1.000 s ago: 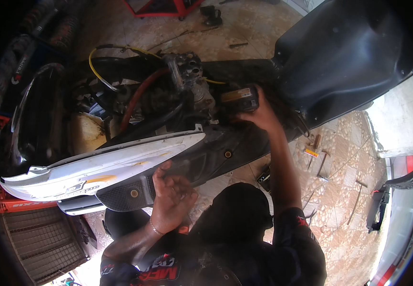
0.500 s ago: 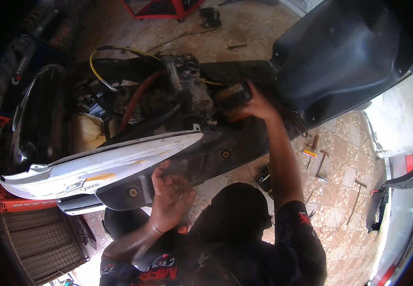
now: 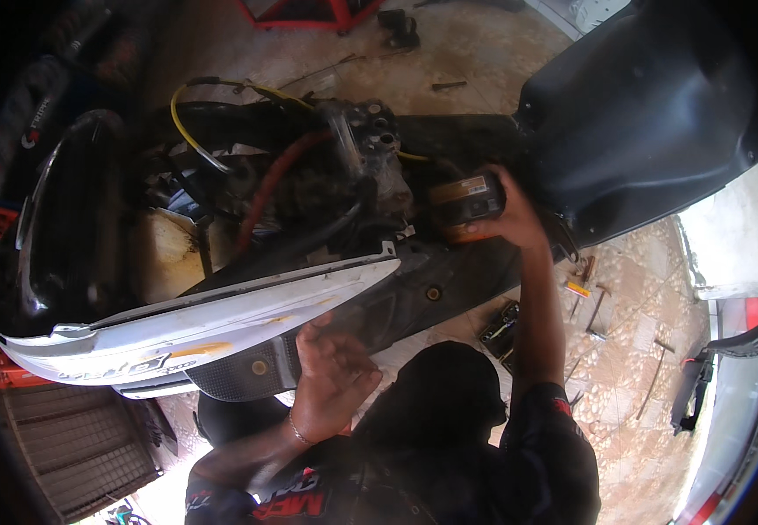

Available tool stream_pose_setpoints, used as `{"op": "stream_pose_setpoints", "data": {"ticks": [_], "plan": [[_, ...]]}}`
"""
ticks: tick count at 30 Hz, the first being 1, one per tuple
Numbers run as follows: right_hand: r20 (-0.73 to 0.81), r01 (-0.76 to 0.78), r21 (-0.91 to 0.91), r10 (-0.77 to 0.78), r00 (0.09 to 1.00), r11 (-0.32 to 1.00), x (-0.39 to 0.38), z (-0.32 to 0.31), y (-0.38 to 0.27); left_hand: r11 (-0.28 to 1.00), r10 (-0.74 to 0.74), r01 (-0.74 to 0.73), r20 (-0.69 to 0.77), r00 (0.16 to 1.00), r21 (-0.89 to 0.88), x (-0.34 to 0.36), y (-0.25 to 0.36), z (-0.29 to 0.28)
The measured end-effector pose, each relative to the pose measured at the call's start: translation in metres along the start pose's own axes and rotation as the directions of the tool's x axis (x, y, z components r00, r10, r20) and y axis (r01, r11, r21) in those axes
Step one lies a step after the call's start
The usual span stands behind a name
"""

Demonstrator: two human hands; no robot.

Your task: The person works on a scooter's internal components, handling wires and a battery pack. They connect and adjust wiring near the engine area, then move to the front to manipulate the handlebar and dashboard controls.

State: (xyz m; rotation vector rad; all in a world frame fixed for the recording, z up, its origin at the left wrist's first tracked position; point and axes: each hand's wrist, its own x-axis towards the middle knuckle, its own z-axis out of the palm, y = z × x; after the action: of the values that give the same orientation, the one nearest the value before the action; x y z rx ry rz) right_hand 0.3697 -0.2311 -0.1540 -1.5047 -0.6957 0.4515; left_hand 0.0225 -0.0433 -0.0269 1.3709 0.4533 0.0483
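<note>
My right hand [image 3: 519, 214] grips the right end of a black box-shaped battery [image 3: 464, 199] with a gold label and orange lower part. It sits in or just over the dark floor section of a partly stripped scooter; its underside is hidden. My left hand [image 3: 333, 372] is held palm up, fingers apart and holding nothing, near the lower edge of the white side panel [image 3: 248, 337]. Left of the battery is the exposed grey metal engine part [image 3: 379, 166], with a red hose [image 3: 269, 184] and a yellow cable [image 3: 188, 131] beyond.
A large black plastic body panel [image 3: 641, 122] rises at the right. Tools, among them a hammer [image 3: 599, 313], lie on the tiled floor. A red stand [image 3: 309, 10] is at the far side. A metal grid rack [image 3: 73, 446] stands at lower left.
My right hand and the battery have shifted rightward, away from the engine part, and more of the label shows. My left hand stays open by the panel; the whole view has moved slightly.
</note>
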Motion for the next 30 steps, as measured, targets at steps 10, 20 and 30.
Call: {"op": "stream_pose_setpoints", "data": {"ticks": [10, 20, 30], "plan": [[-0.273, -0.01, -0.259, -0.063, 0.96, 0.966, -0.024, 0.038, -0.01, 0.999, 0.047, -0.047, -0.029, 0.998, 0.015, 0.003, -0.002, 0.004], [-0.187, 0.099, -0.439, -0.199, 0.962, 0.893, -0.014, 0.041, -0.003, 0.998, 0.035, -0.032, -0.064, 0.997, 0.05, 0.001, -0.001, 0.009], [-0.29, 0.024, -0.346, -0.131, 0.948, 0.938, -0.015, 0.047, -0.005, 1.0, 0.024, -0.024, -0.068, 0.997, 0.0, 0.002, -0.002, 0.009]]}}
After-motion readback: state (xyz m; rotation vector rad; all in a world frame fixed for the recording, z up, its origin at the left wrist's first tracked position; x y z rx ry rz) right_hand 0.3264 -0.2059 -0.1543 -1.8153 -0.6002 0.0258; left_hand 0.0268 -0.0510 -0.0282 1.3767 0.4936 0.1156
